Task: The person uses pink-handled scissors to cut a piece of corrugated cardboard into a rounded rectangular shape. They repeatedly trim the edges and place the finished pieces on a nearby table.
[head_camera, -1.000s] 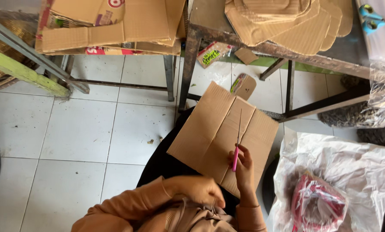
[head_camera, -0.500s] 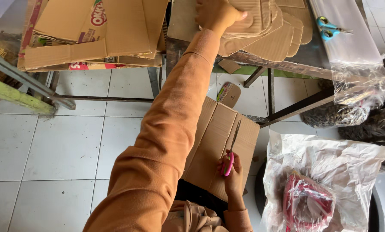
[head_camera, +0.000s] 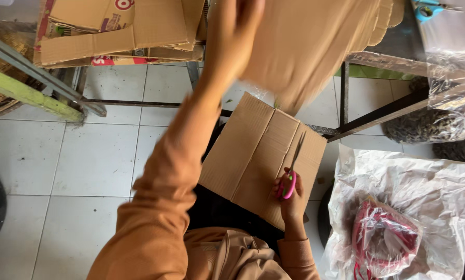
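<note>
My left hand, arm in an orange sleeve, is raised and grips a cut cardboard piece, blurred, lifted off the table above. My right hand holds pink-handled scissors, blades pointing up, resting on a flat creased cardboard sheet that lies on my lap.
Folded cardboard boxes lie on a metal-framed table at the upper left. Blue scissors rest at the top right. A crumpled clear plastic bag holding red material sits at my right. Dark bagged clumps lie beyond it. White floor tiles spread left.
My left arm went from my lap up to the table, took a cardboard piece from the stack and is bringing it down. The right hand kept the scissors on the sheet.
</note>
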